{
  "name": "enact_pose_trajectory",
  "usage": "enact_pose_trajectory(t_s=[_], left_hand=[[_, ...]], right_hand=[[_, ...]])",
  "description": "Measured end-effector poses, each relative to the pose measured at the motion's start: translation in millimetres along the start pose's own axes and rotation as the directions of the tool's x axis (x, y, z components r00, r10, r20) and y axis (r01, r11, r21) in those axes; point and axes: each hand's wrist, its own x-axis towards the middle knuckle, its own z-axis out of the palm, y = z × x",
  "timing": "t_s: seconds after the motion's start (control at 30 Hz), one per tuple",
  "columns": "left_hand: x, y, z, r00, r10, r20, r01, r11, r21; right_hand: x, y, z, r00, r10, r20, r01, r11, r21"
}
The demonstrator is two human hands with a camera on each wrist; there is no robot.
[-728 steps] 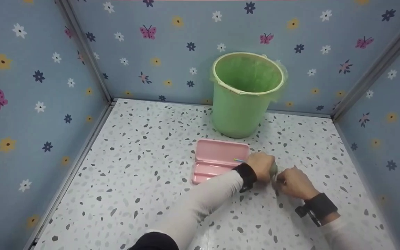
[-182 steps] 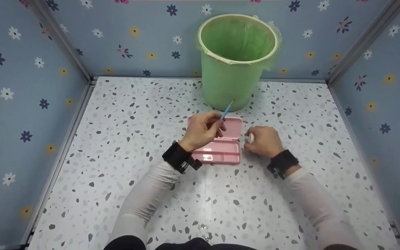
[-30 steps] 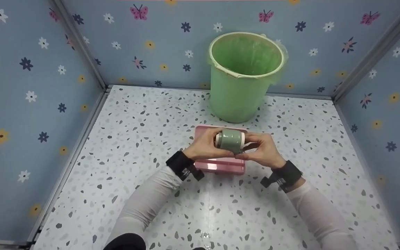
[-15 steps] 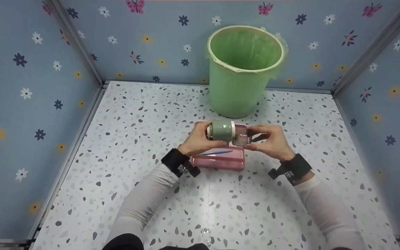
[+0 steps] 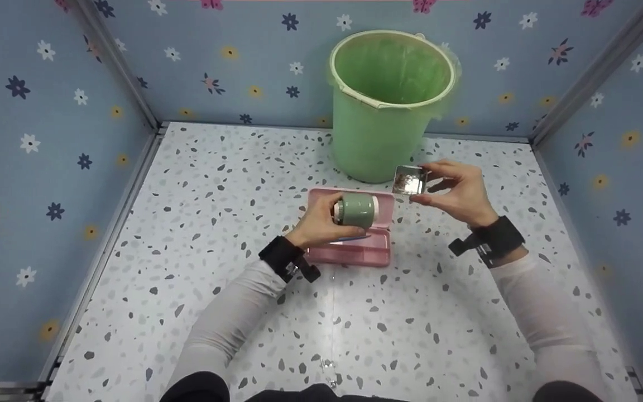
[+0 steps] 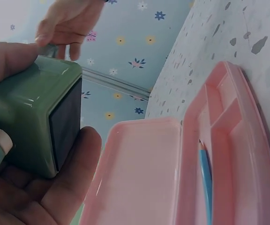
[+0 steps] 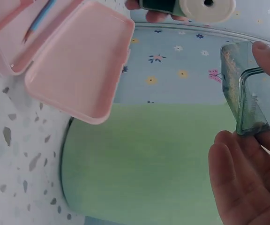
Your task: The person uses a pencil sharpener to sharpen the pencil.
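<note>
My left hand (image 5: 316,226) grips a green pencil sharpener (image 5: 358,209) with a white end, held above the pink pencil case (image 5: 374,257). The sharpener's dark flat base shows in the left wrist view. Off to the right and higher, my right hand (image 5: 464,192) pinches a clear shavings tray (image 5: 411,181) between thumb and fingers, apart from the sharpener. Brownish shavings (image 7: 233,70) show inside the tray in the right wrist view. A blue pencil (image 6: 205,178) lies in the long compartment of the case, whose lid (image 6: 135,168) is folded back.
A green bin (image 5: 372,139) with a thin liner over its rim stands at the back, just behind the pencil case and left of the tray. Flowered blue panels (image 5: 232,72) enclose the speckled tabletop (image 5: 215,195) at the back and both sides.
The clear tray has come out of the sharpener and moved right and up towards the bin in my right hand. The pencil, earlier in my left hand, now lies in the case.
</note>
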Motion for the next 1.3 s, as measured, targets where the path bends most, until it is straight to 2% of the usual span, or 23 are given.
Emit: enact_pose_trajectory(t_s=[0.17,0.4,0.5,0.63,0.77,0.83,0.97,1.17,1.3], left_hand=[[0.9,-3.5,5.2,1.0,-0.01,-0.01,0.01,1.0,-0.001],[1.1,-5.2,14.2,0.999,-0.045,0.021,0.044,0.998,0.034],[0.4,-5.3,15.3,0.998,-0.055,0.016,0.054,0.998,0.037],[0.6,-4.9,15.6,0.998,-0.056,-0.002,0.056,0.998,0.024],[1.8,-3.2,15.7,0.998,-0.06,-0.008,0.06,0.997,0.038],[2.6,-2.7,16.4,0.998,-0.067,-0.005,0.067,0.997,0.045],[3.5,-3.0,17.9,0.997,-0.08,-0.001,0.08,0.996,0.038],[1.9,-4.5,19.9,0.996,-0.086,-0.004,0.086,0.996,0.028],[0.3,-5.9,20.4,0.998,-0.069,-0.006,0.07,0.997,0.045]], right_hand=[[30,-15,-17.1,0.996,-0.015,-0.083,0.016,1.0,0.013],[77,-32,-40.9,0.985,-0.035,-0.167,0.03,0.999,-0.033],[95,-35,-45.2,0.981,-0.002,-0.196,-0.013,0.997,-0.076],[117,-37,-48.8,0.974,0.089,-0.21,-0.122,0.981,-0.151],[137,-41,-50.5,0.964,0.162,-0.212,-0.213,0.946,-0.245],[146,-42,-50.7,0.965,0.171,-0.199,-0.227,0.927,-0.3],[160,-44,-49.2,0.975,0.149,-0.166,-0.206,0.889,-0.41],[174,-40,-44.8,0.985,0.116,-0.13,-0.172,0.785,-0.595],[176,-34,-42.4,0.988,0.115,-0.104,-0.156,0.744,-0.649]])
